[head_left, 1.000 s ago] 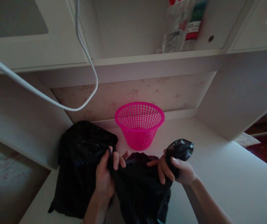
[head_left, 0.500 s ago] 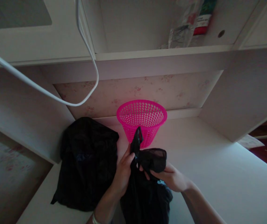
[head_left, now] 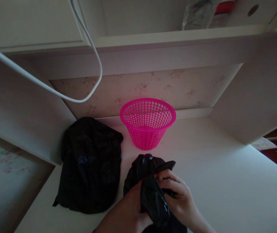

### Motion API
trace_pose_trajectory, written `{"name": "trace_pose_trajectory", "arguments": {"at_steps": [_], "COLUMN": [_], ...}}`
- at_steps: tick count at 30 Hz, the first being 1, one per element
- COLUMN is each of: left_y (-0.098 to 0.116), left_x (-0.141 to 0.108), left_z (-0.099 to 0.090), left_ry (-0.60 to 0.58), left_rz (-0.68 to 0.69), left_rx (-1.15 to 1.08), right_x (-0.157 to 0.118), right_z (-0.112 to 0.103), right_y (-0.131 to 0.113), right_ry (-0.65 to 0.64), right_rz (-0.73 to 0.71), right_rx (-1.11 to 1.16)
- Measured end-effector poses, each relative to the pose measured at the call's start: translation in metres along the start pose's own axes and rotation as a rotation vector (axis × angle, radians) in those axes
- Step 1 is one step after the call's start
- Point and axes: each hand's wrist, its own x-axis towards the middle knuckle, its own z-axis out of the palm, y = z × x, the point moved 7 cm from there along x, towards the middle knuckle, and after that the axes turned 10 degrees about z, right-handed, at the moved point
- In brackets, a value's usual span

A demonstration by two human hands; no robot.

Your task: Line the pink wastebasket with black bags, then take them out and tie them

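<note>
I've a wide lane right, over the white counter (head_left: 228, 174). Pink basket (head_left: 146, 140) blocks ahead, black bag (head_left: 92, 174) blocks left; held bag (head_left: 154, 199) fills near centre.

**No readable lettering**

Nothing legible anywhere. Pink basket (head_left: 146, 139), left black bag (head_left: 90, 174), middle black bag (head_left: 154, 199): no print made out. On shelf (head_left: 153, 38), red object (head_left: 224, 7) cropped by top edge; clear container (head_left: 198, 16) beside it too blurred to read.
</note>
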Motion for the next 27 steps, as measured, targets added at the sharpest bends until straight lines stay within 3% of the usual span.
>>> {"name": "trace_pose_trajectory", "arguments": {"at_steps": [3, 7, 9, 12, 15, 19, 23, 27], "left_y": [-0.002, -0.001, 0.002, 0.002, 0.002, -0.001, -0.008, -0.020], "left_x": [0.002, 0.013, 0.016, 0.015, 0.013, 0.012, 0.011, 0.008], "left_z": [0.007, 0.003, 0.000, -0.001, 0.008, 0.011, 0.002, -0.006], "left_ry": [-0.077, 0.028, 0.060, 0.088, 0.004, -0.017, 0.002, 0.073], "left_rz": [-0.035, 0.103, 0.190, 0.218, 0.244, 0.219, 0.086, -0.036], "left_rx": [-0.080, -0.170, -0.212, -0.246, -0.301, -0.249, -0.071, -0.096], "right_x": [-0.004, -0.007, -0.008, -0.011, -0.013, -0.004, 0.012, 0.027], "right_z": [-0.005, 0.001, -0.007, -0.017, -0.010, -0.001, -0.012, -0.019], "right_y": [0.003, 0.010, 0.022, 0.052, 0.065, 0.061, 0.056, 0.042], "right_ry": [0.030, -0.201, -0.169, -0.028, -0.075, -0.160, -0.003, 0.125], "right_rz": [0.063, 0.126, 0.212, 0.463, 0.629, 0.669, 0.656, 0.563], "right_rx": [-0.061, 0.028, 0.181, 0.425, 0.500, 0.390, 0.263, 0.247]}}
